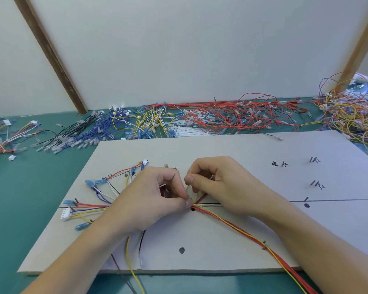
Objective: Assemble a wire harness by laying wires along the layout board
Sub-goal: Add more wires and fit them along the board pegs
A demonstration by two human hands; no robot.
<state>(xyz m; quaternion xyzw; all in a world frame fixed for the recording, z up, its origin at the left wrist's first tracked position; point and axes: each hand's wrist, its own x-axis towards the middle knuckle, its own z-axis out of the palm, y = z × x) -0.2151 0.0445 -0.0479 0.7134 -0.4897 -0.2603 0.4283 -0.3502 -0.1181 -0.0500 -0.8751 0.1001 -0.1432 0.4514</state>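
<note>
A grey layout board lies on the green table, with metal pegs and black marks on it. A bundle of red, yellow, white and black wires runs across it and fans out at the left into blue terminals and a white connector. My left hand pinches the bundle at the black dot near the board's middle. My right hand is curled just above it and pinches a thin white strip that looks like a cable tie at the same spot. What the fingers hold is partly hidden.
Piles of loose wires line the table's back edge: black and blue, yellow and white, red, mixed at the far right. White cable ties lie behind the board. Wire ends hang over the board's front edge.
</note>
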